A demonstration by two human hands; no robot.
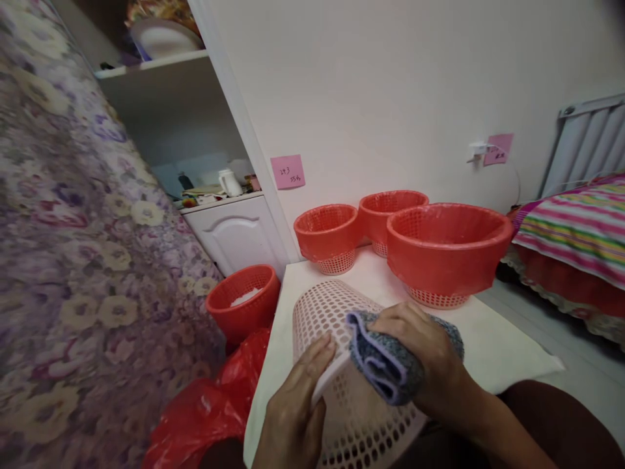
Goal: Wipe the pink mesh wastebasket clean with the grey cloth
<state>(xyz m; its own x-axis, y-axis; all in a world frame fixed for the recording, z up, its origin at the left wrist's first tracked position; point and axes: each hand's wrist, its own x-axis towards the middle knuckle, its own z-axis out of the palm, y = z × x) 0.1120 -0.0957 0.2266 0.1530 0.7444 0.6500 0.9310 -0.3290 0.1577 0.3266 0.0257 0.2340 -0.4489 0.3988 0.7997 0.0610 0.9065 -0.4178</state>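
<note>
Hands at work on a pale pink mesh basket (332, 319), tipped on its side at the near edge of a white table (502, 352). Left hand (293, 410) against the basket's flat pale edge, fingers stretched along it; thumb hidden, so impossible to tell whether gripping or only resting. Right hand (420, 352) clenched around a folded grey and lilac cloth (385, 368), pressing it onto the basket's side.

Further back on the table, three baskets lined with red plastic: a small one (328, 234), another small one (390, 208) just beside it, and a large one (446, 254) nearest the hands. On the floor to the left, a red basket (241, 299) and a crumpled red bag (209, 410). Pink sticky note (288, 172) on the wall. Floral fabric (63, 228) filling the left side, striped bedding (576, 228) at the right.
</note>
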